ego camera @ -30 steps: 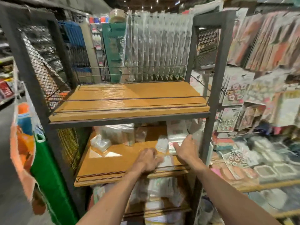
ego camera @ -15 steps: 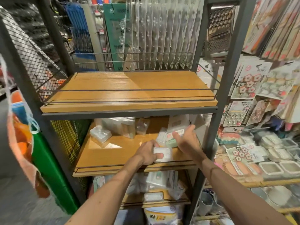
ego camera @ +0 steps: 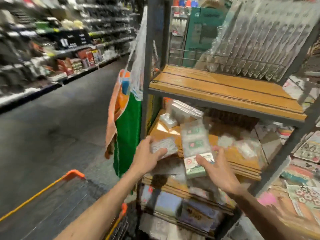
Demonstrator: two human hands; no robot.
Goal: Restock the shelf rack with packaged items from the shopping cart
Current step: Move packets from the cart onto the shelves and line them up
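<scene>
Both hands work at the front of a metal shelf rack (ego camera: 146, 80) in a store aisle. At left, the left hand (ego camera: 147, 157) closes its thumb and fingers around a small clear packet (ego camera: 164, 146), held just in front of the middle wooden shelf (ego camera: 242, 158). At right, the right hand (ego camera: 220, 168) grips the lower end of a long clear package with green labels (ego camera: 196, 144), thumb across its front, the pack standing nearly upright over the shelf's front edge. More clear packaged items (ego camera: 183, 110) lie far back on that shelf; the upper wooden shelf (ego camera: 216, 85) is bare. A shopping cart (ego camera: 69, 196) with orange trim sits near left, below the forearms. A green and orange bag (ego camera: 126, 127) hangs on the rack's left side. Motion blur softens the view.
</scene>
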